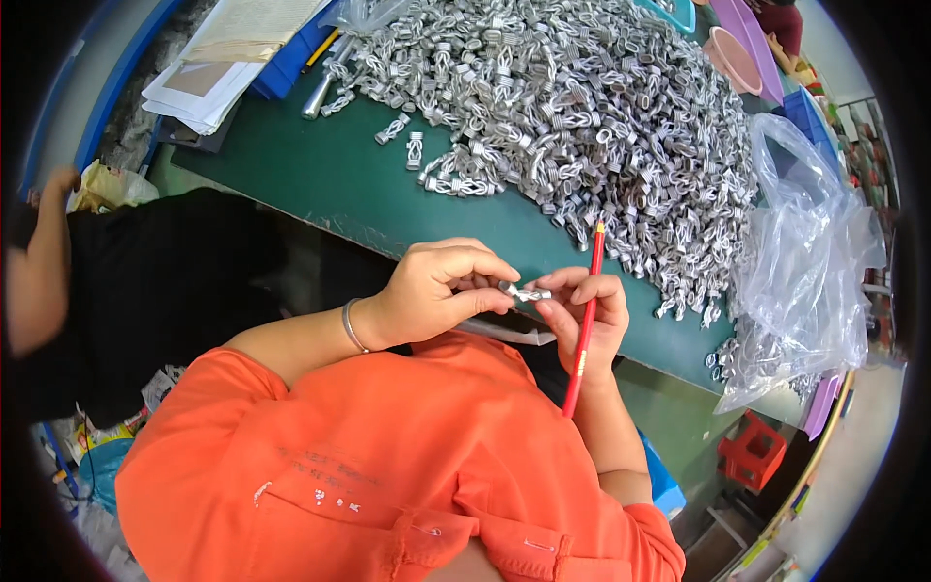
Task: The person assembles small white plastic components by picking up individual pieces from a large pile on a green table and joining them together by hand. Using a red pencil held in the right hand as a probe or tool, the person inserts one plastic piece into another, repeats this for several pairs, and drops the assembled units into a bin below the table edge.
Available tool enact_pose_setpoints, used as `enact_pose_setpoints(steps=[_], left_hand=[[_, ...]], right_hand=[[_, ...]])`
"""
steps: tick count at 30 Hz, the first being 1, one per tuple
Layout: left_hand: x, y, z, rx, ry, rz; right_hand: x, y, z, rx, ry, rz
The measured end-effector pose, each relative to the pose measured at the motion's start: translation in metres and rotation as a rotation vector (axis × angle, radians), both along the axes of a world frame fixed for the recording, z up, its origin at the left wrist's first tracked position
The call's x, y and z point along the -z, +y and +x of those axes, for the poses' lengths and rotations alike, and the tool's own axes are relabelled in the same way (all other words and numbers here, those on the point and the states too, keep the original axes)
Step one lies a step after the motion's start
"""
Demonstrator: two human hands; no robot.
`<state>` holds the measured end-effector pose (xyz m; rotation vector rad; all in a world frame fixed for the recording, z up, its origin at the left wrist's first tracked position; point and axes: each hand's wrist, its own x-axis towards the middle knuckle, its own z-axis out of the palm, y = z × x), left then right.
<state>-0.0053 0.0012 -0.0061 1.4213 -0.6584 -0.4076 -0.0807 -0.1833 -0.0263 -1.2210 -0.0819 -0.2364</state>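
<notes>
Over the near edge of the green table, a small silvery twisted metal part is held between my two hands. My left hand, with a metal bangle at its wrist, pinches one end between thumb and fingers. The thumb and fingertips of my right hand grip the other end. A red pencil is also tucked in my right hand, its tip pointing away from me. Beyond my hands spreads a big heap of similar metal parts, with a few lying loose at its left side.
The green table carries the heap. Papers and a blue bin are at the far left; a clear plastic bag hangs at the right. A red plastic crate is on the floor. Another person in black is at my left.
</notes>
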Motion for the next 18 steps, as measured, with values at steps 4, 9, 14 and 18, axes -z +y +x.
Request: enact_pose_setpoints(steps=[4, 9, 14, 18], left_hand=[[0.004, 0.006, -0.004, 0.037, -0.105, 0.075], [0.031, 0.029, -0.019, 0.216, -0.201, 0.367], [0.049, 0.032, -0.025, 0.206, -0.141, 0.506], [0.034, 0.026, -0.021, 0.243, -0.054, 0.493]], right_hand=[[0.004, -0.003, -0.003, -0.002, -0.154, -0.310], [0.006, -0.024, 0.005, 0.372, -0.186, -0.915], [0.019, -0.036, 0.024, 0.589, -0.119, -1.445], [0.024, -0.037, 0.021, 0.582, -0.188, -1.412]])
